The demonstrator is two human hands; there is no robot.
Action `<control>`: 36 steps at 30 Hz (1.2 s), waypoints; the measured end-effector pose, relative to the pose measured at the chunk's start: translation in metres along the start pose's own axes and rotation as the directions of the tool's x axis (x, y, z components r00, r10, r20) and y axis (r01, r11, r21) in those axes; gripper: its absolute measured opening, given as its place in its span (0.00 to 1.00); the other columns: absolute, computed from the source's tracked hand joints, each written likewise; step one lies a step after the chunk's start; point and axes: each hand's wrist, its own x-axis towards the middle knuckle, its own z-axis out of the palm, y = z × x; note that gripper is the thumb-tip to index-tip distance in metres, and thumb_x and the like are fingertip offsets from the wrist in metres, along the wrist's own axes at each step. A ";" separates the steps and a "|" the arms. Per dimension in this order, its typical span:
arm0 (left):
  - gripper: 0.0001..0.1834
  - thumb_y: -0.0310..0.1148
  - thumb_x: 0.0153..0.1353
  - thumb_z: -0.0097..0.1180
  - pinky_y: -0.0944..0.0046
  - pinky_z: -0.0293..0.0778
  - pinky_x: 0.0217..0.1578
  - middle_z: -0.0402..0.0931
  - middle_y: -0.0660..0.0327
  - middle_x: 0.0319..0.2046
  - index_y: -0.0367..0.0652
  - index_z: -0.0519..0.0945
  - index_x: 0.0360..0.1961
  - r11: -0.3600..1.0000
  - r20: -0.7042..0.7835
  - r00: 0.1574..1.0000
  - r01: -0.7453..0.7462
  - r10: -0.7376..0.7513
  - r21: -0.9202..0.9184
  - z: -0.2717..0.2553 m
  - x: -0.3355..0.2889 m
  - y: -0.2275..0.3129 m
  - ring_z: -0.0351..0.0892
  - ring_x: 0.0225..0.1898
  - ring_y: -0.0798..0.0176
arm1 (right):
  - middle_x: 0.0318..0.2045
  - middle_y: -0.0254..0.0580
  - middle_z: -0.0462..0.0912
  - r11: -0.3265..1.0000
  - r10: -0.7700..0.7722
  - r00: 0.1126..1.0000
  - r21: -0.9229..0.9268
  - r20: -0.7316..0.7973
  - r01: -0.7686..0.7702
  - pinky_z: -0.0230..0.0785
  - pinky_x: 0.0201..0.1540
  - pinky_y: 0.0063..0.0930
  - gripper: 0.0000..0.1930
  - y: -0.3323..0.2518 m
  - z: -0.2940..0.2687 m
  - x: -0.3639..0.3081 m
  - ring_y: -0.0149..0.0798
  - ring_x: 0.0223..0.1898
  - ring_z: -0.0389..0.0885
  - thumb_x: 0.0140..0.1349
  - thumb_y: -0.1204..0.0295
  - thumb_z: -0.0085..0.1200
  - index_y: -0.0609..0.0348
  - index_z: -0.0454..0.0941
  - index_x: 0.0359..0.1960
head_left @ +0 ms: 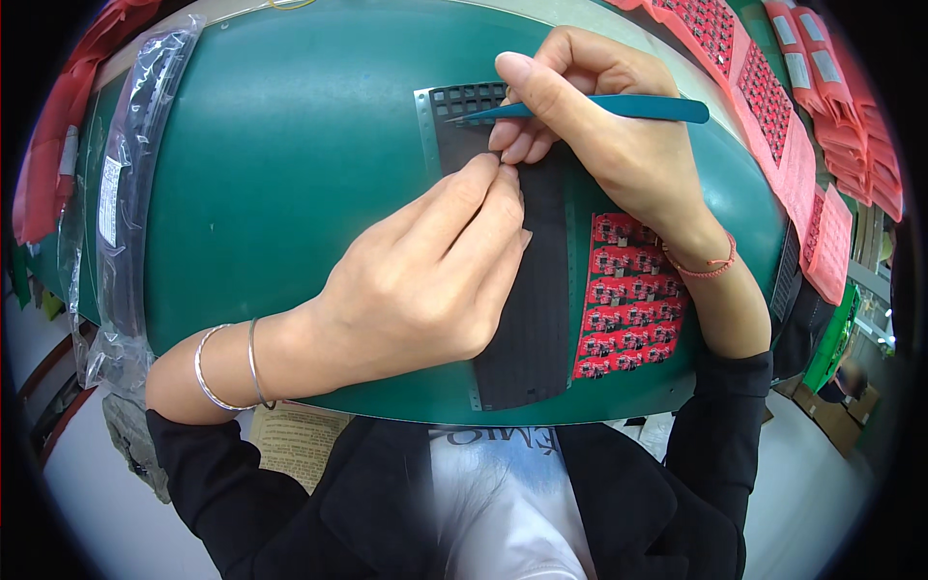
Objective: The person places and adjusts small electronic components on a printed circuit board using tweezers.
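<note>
Teal tweezers [619, 106] gripped in right hand [609, 126]; left hand [425, 280] pinching black grid tray [527, 319]; red panel [628, 295] beside.

My left hand [425, 280] covers the middle of the dark perforated carrier sheet [527, 329], so I can't see what its fingertips pinch there. My right hand [599, 126] hides the sheet's upper right part and the middle of the teal metal tweezers [638, 106]; whatever sits at their tip is too small to tell. The red sheet of small circuit boards [628, 300] slips under my right wrist at its top corner. Stacked red panels [831, 97] at the right run off into the dark rim. The clear plastic bag's [126, 193] contents stay unreadable.
</note>
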 end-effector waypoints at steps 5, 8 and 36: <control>0.14 0.21 0.48 0.70 0.62 0.85 0.46 0.83 0.48 0.42 0.25 0.86 0.38 1.000 0.003 1.000 0.022 -0.022 -0.022 -0.002 0.001 0.002 0.87 0.48 0.50 | 0.27 0.41 0.87 0.999 -0.019 1.000 -0.033 0.015 0.020 0.79 0.32 0.17 0.13 0.003 -0.003 0.001 0.26 0.28 0.86 0.74 0.65 0.59 0.62 0.79 0.33; 0.14 0.21 0.48 0.70 0.62 0.85 0.47 0.83 0.48 0.42 0.25 0.86 0.38 0.999 -0.001 1.000 0.023 -0.023 -0.040 0.000 0.000 0.000 0.87 0.49 0.50 | 0.27 0.41 0.87 0.999 -0.009 1.000 -0.037 0.015 0.010 0.78 0.32 0.17 0.13 0.001 -0.005 0.002 0.26 0.28 0.86 0.74 0.65 0.59 0.62 0.79 0.34; 0.16 0.32 0.55 0.67 0.50 0.85 0.51 0.85 0.47 0.48 0.34 0.87 0.43 0.939 -0.035 0.994 -0.108 0.102 -0.326 -0.015 0.016 0.037 0.87 0.49 0.45 | 0.29 0.47 0.85 0.988 -0.115 0.991 0.109 0.062 0.108 0.78 0.31 0.19 0.15 -0.026 -0.078 -0.061 0.28 0.26 0.84 0.79 0.63 0.48 0.64 0.75 0.39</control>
